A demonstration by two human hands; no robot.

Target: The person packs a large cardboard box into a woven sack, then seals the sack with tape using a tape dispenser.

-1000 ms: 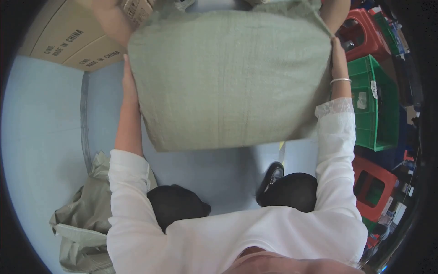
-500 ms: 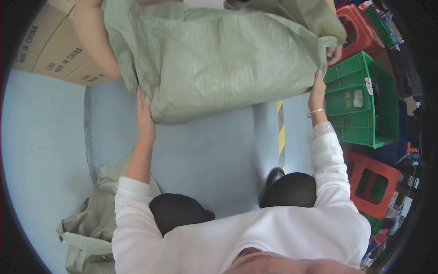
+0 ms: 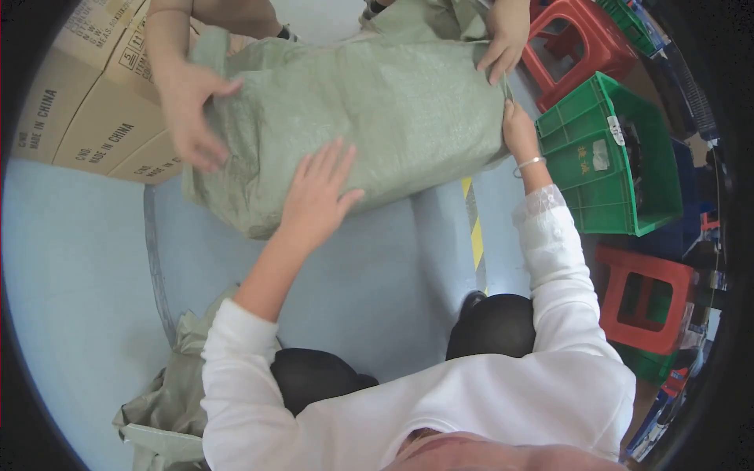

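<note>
A large pale green woven sack [image 3: 393,118], bulky and filled, sits in front of me at the top of the view. My left hand [image 3: 318,196] lies flat on its near face, fingers spread and holding nothing. At the sack's right side, my right hand [image 3: 520,129] grips the edge, with a bracelet on the wrist; the fingertips are partly hidden. Another person's hand [image 3: 196,110] is blurred over the sack's left end. That person's other hand [image 3: 506,35] presses the upper right corner. The sack's contents are hidden.
Cardboard boxes [image 3: 86,118] are stacked at the upper left. A green crate [image 3: 569,161] and red stools [image 3: 667,271] line the right side. Another crumpled sack [image 3: 169,392] lies at the lower left. Yellow-striped tape [image 3: 477,235] marks the floor.
My left hand has moved from the sack's lower left edge onto its front face. The sack has shifted left and lower. The other person's hands have come into fuller view over its top.
</note>
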